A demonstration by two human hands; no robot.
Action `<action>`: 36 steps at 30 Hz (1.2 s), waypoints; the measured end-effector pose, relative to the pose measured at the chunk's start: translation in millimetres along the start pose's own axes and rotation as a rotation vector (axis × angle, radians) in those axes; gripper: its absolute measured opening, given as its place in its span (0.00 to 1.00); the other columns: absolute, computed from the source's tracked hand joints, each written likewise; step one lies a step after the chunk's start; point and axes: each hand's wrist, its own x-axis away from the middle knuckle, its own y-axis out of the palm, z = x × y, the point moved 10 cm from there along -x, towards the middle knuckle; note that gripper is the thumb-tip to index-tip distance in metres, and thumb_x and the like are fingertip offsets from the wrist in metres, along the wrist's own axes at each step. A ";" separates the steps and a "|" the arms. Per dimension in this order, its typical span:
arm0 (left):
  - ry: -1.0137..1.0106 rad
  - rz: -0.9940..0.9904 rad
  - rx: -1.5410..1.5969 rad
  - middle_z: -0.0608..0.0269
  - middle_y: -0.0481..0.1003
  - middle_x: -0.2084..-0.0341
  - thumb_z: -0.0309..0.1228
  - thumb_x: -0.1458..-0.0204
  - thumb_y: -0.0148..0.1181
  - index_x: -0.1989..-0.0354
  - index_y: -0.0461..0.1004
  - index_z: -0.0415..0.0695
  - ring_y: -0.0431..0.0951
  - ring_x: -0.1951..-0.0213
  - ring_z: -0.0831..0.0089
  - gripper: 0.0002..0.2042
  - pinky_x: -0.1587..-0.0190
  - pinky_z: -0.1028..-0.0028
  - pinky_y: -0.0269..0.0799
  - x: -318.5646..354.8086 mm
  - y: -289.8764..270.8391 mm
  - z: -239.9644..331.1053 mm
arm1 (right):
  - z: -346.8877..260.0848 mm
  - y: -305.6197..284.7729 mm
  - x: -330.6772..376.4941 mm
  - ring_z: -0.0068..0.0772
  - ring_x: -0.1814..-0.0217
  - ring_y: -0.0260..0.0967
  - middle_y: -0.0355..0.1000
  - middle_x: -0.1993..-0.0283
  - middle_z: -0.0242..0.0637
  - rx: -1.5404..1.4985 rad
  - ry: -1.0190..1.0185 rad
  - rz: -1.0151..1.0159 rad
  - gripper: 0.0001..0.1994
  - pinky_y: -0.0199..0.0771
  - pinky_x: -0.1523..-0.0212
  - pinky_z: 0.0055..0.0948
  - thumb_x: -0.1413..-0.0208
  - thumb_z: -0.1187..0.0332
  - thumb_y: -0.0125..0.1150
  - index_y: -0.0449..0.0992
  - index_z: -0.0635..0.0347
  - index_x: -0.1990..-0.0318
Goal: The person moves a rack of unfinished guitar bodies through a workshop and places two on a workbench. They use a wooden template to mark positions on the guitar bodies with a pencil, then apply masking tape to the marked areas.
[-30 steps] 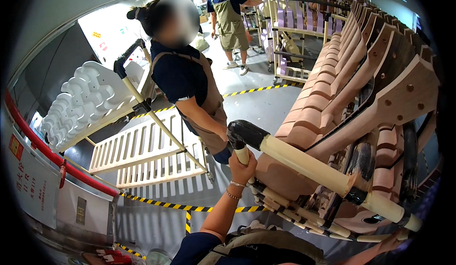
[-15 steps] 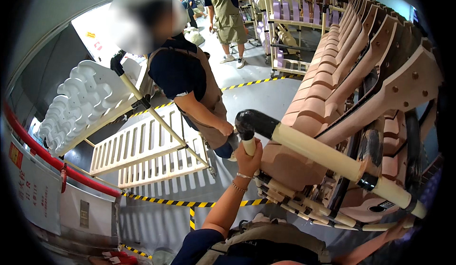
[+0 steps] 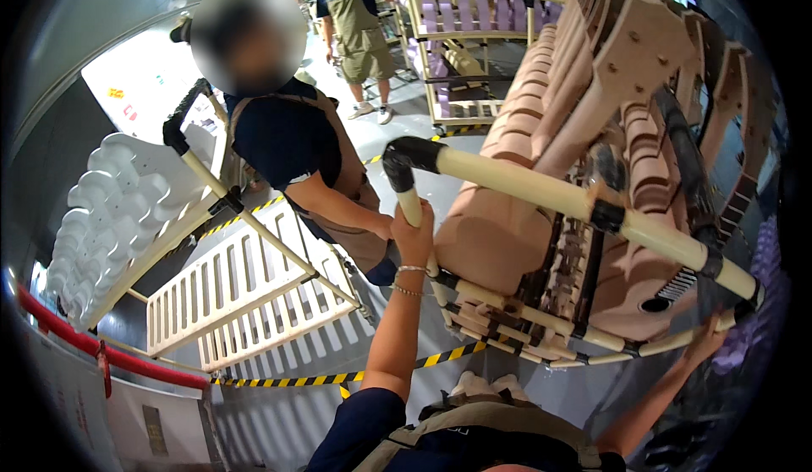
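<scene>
My left hand [image 3: 412, 235] is wrapped around an upright cream tube at the near left corner of a rack cart [image 3: 516, 180], just below its black elbow joint. On the far right, my right hand [image 3: 715, 337] grips the other side of the same cart's tube frame; its fingers are partly hidden. The cart carries a row of unfinished, pinkish-brown guitars [image 3: 499, 235], standing close together with necks and headstocks [image 3: 647, 49] leaning up to the right. One guitar body [image 3: 643, 299] with a dark round sound hole sits near my right hand.
A co-worker [image 3: 292, 159] stands close by on the left, one arm near my left hand. Left of them is a slatted cart [image 3: 245, 290] with white curved pieces [image 3: 127, 210]. Another person [image 3: 359, 32] stands farther back beside a rack [image 3: 465, 41]. Striped tape [image 3: 296, 381] marks the floor.
The view has swung, so the co-worker and slatted cart sit farther left. The guitars and headstocks have shifted left in the picture, and more of my right hand shows. Both hands stay on the frame.
</scene>
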 end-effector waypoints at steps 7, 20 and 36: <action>-0.105 -0.016 0.195 0.69 0.66 0.85 0.29 0.51 0.58 0.74 0.65 0.39 0.65 0.84 0.83 0.09 0.82 0.81 0.60 -14.1 14.4 7.4 | -54.3 10.1 31.4 0.17 0.79 0.54 0.58 0.80 0.25 -0.250 0.074 -0.099 0.10 0.52 0.77 0.20 0.49 0.64 0.59 0.69 0.62 0.68; -0.198 0.017 0.116 0.69 0.67 0.85 0.33 0.52 0.59 0.69 0.70 0.38 0.65 0.83 0.83 0.10 0.82 0.82 0.60 2.9 -24.7 14.5 | -70.3 -5.1 35.3 0.16 0.83 0.57 0.62 0.83 0.27 -0.349 0.035 -0.233 0.09 0.56 0.81 0.19 0.50 0.66 0.61 0.68 0.60 0.74; -0.130 0.233 -0.084 0.68 0.68 0.86 0.34 0.51 0.58 0.76 0.67 0.40 0.65 0.84 0.82 0.11 0.82 0.80 0.60 155.5 -101.4 147.3 | -55.8 -152.9 17.1 0.14 0.84 0.49 0.55 0.84 0.24 -0.490 0.069 -0.255 0.10 0.48 0.82 0.19 0.46 0.68 0.56 0.63 0.57 0.76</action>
